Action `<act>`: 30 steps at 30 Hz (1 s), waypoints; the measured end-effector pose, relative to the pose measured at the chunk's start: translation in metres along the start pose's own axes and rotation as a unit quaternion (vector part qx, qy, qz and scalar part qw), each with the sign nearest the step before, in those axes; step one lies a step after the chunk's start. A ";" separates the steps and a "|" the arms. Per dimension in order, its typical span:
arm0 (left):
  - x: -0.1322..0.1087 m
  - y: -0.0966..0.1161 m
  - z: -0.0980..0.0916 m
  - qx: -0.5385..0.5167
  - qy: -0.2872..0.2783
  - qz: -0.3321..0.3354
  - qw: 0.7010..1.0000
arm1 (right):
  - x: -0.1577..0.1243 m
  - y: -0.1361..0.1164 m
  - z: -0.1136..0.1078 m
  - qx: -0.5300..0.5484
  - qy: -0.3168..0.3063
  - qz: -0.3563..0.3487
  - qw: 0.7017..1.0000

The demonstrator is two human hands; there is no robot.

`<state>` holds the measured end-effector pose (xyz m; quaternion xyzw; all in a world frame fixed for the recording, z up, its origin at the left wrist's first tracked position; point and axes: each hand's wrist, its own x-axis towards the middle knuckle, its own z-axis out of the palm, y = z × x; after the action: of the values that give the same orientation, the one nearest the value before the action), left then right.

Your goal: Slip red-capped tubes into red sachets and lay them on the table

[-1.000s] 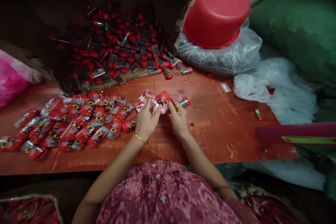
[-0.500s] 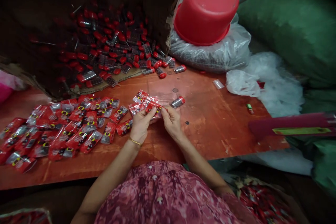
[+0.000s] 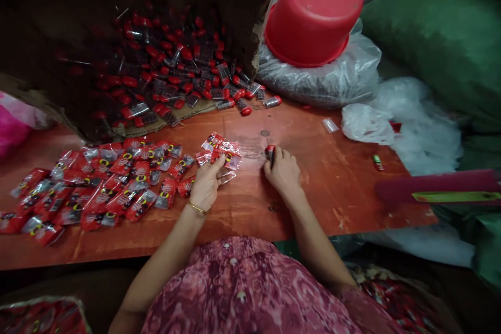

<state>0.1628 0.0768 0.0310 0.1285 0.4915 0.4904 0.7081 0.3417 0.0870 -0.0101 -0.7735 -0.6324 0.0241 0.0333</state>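
Note:
My left hand, with a gold bracelet at the wrist, pinches a small red printed plastic packet between thumb and fingers. A few loose packets lie on the table just beyond it. To the right, my right hand is closed round a small clear container with a red cap, dark inside, at the tabletop. Its fingers cover most of it. Left of my left hand spreads a pile of red packets, with clear sections showing dark contents.
A large cardboard box on its side holds many red-capped containers, some spilling out. A red tub rests upside down on a filled plastic bag. Crumpled clear bags and a green sack are at the right.
My right hand has left the packet, moved right and closed on the red-capped container lying there. My left hand keeps hold of the packet. The view has shifted slightly.

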 end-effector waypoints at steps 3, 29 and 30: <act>0.000 0.004 -0.005 -0.017 -0.008 -0.008 1.000 | -0.009 0.011 0.011 0.009 0.021 -0.026 0.999; -0.005 0.000 -0.006 0.117 -0.043 0.052 0.991 | -0.055 -0.004 -0.032 0.554 -0.050 -0.108 0.824; -0.006 0.000 -0.006 0.123 -0.043 0.046 0.990 | -0.055 -0.003 -0.030 0.547 -0.046 -0.115 0.828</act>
<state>0.1572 0.0704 0.0314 0.2586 0.5106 0.4524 0.6839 0.3300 0.0331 0.0194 -0.5484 -0.6004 0.3980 0.4247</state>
